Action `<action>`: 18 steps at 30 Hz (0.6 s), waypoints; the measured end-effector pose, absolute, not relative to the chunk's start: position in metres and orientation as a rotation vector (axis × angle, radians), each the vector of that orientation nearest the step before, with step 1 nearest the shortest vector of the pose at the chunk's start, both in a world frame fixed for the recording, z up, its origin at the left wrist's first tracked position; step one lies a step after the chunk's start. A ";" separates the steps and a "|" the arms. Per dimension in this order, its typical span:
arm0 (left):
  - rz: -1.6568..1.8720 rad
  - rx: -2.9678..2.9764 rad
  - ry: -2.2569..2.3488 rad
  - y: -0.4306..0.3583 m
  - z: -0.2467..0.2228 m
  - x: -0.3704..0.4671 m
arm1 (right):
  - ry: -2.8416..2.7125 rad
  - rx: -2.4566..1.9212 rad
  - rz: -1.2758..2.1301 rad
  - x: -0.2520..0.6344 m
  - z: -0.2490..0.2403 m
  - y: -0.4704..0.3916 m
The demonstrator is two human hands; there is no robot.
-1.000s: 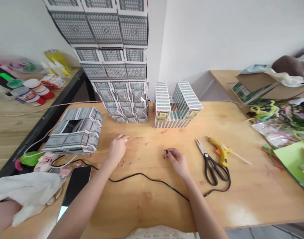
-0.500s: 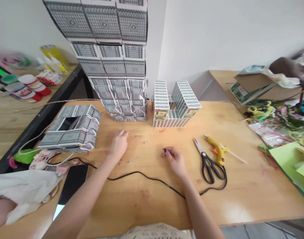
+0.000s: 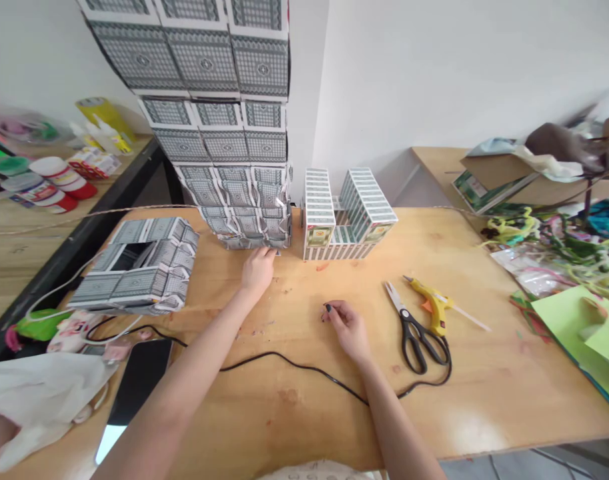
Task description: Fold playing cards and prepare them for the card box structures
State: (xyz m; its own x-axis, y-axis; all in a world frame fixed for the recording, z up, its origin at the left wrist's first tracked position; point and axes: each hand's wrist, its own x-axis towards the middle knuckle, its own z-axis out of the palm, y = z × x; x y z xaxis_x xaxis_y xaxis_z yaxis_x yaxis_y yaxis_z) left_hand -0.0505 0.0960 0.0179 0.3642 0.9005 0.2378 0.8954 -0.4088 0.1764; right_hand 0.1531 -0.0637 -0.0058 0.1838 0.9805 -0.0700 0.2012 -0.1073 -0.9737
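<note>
My left hand (image 3: pixel 258 271) is at the foot of a tall tower of patterned playing cards (image 3: pixel 244 190), its fingers curled and held together. A small pale scrap shows by its fingertips; what they hold, if anything, is hidden. On the bare wood in the middle lies my right hand (image 3: pixel 348 327), closed with the thumb against the fingers. Tiny dark and reddish bits show at its fingertips, too small to name. Behind it stands a U-shaped block of stacked cards (image 3: pixel 318 210). A low card structure with a square opening (image 3: pixel 177 257) lies on the left.
Black-handled scissors (image 3: pixel 414 337) and a yellow glue gun (image 3: pixel 437 310) lie right of my right hand. A black cord (image 3: pixel 299 365) crosses the table. On the left are a phone (image 3: pixel 143 377) and white cloth (image 3: pixel 49 387); at right, green paper (image 3: pixel 569 320) and tangled craft scraps (image 3: pixel 559 233).
My left hand has moved right and away from me, to the tower's foot. My right hand stays in about the same place. The view has shifted slightly.
</note>
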 end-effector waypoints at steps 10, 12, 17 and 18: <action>0.319 2.660 1.639 0.106 0.014 -0.034 | -1.201 -1.531 1.008 0.151 -0.003 -0.064; 0.320 2.668 1.605 0.105 0.016 -0.035 | -1.204 -1.541 1.001 0.151 -0.002 -0.064; 0.349 2.692 1.461 0.074 0.019 -0.046 | -1.215 -1.556 0.978 0.150 -0.001 -0.064; 0.353 2.698 1.418 0.064 0.019 -0.050 | -1.216 -1.554 0.977 0.150 -0.001 -0.064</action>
State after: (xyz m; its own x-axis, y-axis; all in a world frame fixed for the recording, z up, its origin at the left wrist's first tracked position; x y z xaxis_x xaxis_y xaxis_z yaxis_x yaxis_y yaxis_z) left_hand -0.0495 0.0636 0.0190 0.5467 0.8202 0.1684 0.8034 -0.5705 0.1708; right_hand 0.1499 -0.0641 -0.0009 0.2017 0.9780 -0.0525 0.2617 -0.1055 -0.9594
